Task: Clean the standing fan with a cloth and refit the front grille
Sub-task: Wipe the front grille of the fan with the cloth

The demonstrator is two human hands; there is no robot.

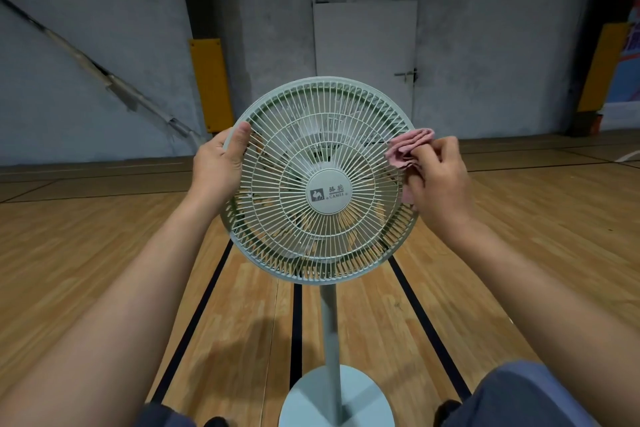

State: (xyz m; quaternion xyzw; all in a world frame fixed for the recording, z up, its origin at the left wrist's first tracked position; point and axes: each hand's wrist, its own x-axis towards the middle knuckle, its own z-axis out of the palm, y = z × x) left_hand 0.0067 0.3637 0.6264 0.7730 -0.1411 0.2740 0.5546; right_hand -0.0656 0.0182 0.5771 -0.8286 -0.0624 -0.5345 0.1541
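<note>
A pale green standing fan stands in front of me on a slim pole (328, 329) and a round base (311, 402). Its white wire front grille (322, 229) faces me, with a round badge (326, 191) at the centre. My left hand (220, 163) grips the grille's left rim, thumb hooked over the front. My right hand (440, 180) holds a crumpled pink cloth (408, 149) against the grille's right edge. The blades show dimly behind the wires.
The fan stands on a wooden sports floor (519, 253) with black lines. A grey concrete wall with a white door (363, 52) and yellow pads (211, 83) lies behind. My knees (519, 395) frame the base at the bottom.
</note>
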